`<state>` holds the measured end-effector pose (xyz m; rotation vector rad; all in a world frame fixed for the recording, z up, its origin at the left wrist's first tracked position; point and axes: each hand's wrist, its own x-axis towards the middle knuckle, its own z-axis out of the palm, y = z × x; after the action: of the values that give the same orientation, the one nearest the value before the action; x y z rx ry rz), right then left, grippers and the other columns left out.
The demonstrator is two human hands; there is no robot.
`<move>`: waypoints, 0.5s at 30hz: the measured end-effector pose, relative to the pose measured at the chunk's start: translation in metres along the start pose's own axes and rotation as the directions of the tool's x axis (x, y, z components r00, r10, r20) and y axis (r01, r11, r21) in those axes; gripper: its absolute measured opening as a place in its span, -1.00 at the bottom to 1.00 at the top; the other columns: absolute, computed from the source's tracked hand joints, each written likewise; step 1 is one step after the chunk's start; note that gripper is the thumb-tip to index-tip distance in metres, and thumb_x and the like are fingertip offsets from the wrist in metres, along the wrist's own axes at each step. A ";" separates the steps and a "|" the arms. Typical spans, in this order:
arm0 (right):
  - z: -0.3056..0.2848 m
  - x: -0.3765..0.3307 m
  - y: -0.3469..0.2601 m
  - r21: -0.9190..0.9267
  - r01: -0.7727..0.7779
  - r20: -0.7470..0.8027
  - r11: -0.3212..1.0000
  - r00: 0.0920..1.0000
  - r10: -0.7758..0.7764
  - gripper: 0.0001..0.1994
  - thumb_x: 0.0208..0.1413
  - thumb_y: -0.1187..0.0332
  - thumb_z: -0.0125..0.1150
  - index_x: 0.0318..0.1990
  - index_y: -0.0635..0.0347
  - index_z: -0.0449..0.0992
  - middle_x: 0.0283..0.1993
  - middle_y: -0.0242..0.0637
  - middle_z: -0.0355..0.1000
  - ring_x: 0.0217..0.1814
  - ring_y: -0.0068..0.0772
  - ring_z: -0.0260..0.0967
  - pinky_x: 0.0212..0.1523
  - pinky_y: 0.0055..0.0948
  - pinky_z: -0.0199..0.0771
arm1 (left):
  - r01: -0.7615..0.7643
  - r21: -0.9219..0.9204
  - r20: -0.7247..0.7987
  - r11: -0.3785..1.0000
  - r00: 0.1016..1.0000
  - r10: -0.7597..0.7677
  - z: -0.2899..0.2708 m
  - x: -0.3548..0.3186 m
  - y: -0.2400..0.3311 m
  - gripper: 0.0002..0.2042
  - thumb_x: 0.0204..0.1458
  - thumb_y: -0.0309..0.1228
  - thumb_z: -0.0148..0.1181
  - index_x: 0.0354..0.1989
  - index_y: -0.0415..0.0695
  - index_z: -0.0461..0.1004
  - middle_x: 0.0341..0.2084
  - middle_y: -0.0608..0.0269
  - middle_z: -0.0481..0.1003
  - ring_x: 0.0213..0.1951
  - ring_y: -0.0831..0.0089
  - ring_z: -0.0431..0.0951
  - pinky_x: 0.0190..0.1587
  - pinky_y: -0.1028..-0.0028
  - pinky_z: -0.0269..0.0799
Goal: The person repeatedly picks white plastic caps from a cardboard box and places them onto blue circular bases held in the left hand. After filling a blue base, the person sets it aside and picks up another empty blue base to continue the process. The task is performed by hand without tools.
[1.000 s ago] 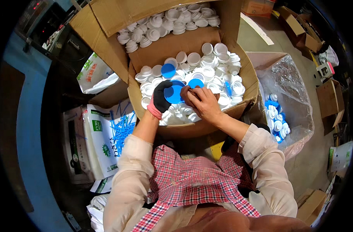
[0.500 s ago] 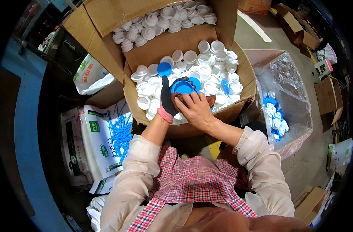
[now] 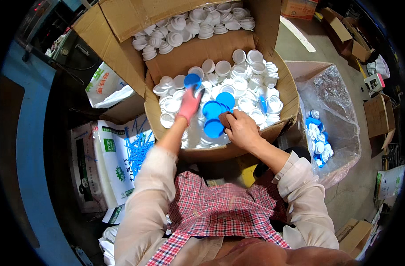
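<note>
My left hand [image 3: 191, 103], in a pink and black glove, is over the white lids in the large cardboard box. Motion smears its fingers beside a round blue lid [image 3: 193, 80]. My right hand [image 3: 243, 130] is closed on a small brown cloth [image 3: 225, 119] near the front of the pile. Just left of the cloth lie several blue lids: a front one [image 3: 213, 128], a middle one [image 3: 212, 109] and a farther one [image 3: 226, 99]. White ribbed lids [image 3: 239, 84] surround them. A narrow blue piece [image 3: 263, 104] stands among the white ones at the right.
The cardboard box [image 3: 295, 99] has raised flaps, with more white lids [image 3: 205, 30] behind an inner panel. To its right, a plastic-lined box [image 3: 340, 128] holds white and blue pieces. Thin blue strips [image 3: 139, 148] lie on white printed bags [image 3: 111, 166] at left. A blue post [image 3: 29, 155] rises farther left.
My hands have moved apart. My left hand has let go of the blue lid and shifted up-left; the lid lies with others on the pile. My right hand keeps the brown cloth, slightly right.
</note>
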<state>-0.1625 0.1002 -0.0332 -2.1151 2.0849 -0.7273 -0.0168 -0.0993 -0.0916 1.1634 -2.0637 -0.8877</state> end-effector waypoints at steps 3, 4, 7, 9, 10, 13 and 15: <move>-0.001 0.000 0.011 0.039 0.011 -0.020 0.999 1.000 -0.010 -0.70 -0.20 0.35 0.29 -0.25 0.24 0.45 -0.30 -0.11 0.34 -0.23 -0.03 0.37 -0.24 -0.13 0.42 | 0.158 0.412 -0.035 0.897 0.987 -0.158 -0.010 0.067 -0.031 -0.44 -0.02 -0.20 0.25 0.12 -0.26 0.33 0.01 -0.09 0.42 0.11 0.04 0.38 0.17 0.25 0.28; 0.000 0.000 0.007 0.073 0.035 -0.014 0.997 0.999 -0.034 -0.68 -0.20 0.36 0.29 -0.23 0.23 0.44 -0.31 -0.11 0.33 -0.23 -0.01 0.35 -0.23 -0.12 0.40 | 0.145 0.477 -0.036 0.867 0.989 -0.146 -0.013 0.080 -0.060 -0.42 -0.04 -0.20 0.27 0.13 -0.25 0.32 0.01 -0.05 0.43 0.12 0.10 0.39 0.17 0.28 0.30; -0.005 -0.001 0.013 0.054 0.034 -0.013 0.998 0.999 -0.033 -0.62 -0.22 0.38 0.30 -0.16 0.21 0.42 -0.26 -0.12 0.32 -0.21 -0.04 0.35 -0.24 -0.13 0.40 | 0.095 0.635 -0.015 0.766 0.994 -0.111 0.015 0.105 -0.071 -0.46 -0.06 -0.21 0.30 0.07 -0.20 0.35 -0.03 -0.02 0.46 0.06 0.10 0.45 0.13 0.27 0.36; -0.006 0.000 0.013 0.049 0.051 -0.056 0.998 0.997 -0.048 -0.60 -0.21 0.38 0.31 -0.13 0.18 0.40 -0.23 -0.14 0.32 -0.19 -0.07 0.34 -0.26 -0.14 0.39 | 0.130 0.699 0.024 0.703 0.979 -0.205 0.016 0.113 -0.092 -0.48 -0.09 -0.22 0.32 0.04 -0.17 0.36 -0.06 -0.02 0.49 0.02 0.10 0.48 0.10 0.26 0.38; -0.011 0.003 0.016 0.044 0.051 -0.067 0.998 0.997 -0.048 -0.58 -0.21 0.38 0.30 -0.10 0.18 0.40 -0.22 -0.14 0.32 -0.18 -0.06 0.33 -0.26 -0.14 0.37 | 0.145 0.643 -0.022 0.752 0.985 -0.172 0.018 0.109 -0.097 -0.53 -0.13 -0.23 0.33 -0.04 -0.17 0.42 -0.11 -0.03 0.51 -0.01 0.08 0.49 0.07 0.24 0.40; -0.010 0.007 0.021 0.023 0.091 -0.150 0.996 0.985 -0.087 -0.52 -0.21 0.39 0.31 -0.02 0.17 0.40 -0.18 -0.14 0.30 -0.16 -0.07 0.30 -0.24 -0.16 0.32 | 0.132 0.342 0.056 0.930 0.985 -0.161 -0.001 0.104 -0.094 -0.62 -0.15 -0.28 0.29 -0.16 -0.19 0.47 -0.16 0.00 0.53 -0.05 0.13 0.51 -0.02 0.28 0.43; -0.014 0.009 0.033 -0.045 0.084 -0.219 0.995 0.971 -0.091 -0.45 -0.22 0.40 0.31 0.06 0.14 0.39 -0.14 -0.17 0.29 -0.13 -0.09 0.28 -0.20 -0.17 0.29 | 0.213 -0.115 0.326 0.970 0.931 -0.165 0.001 0.089 -0.030 -0.66 -0.16 -0.33 0.25 -0.18 -0.20 0.47 -0.21 0.08 0.53 -0.10 0.22 0.52 -0.06 0.34 0.44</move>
<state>-0.1986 0.0929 -0.0310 -2.2512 2.1345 -0.9858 -0.0413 -0.1893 -0.1005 1.2178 -2.1084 -1.3754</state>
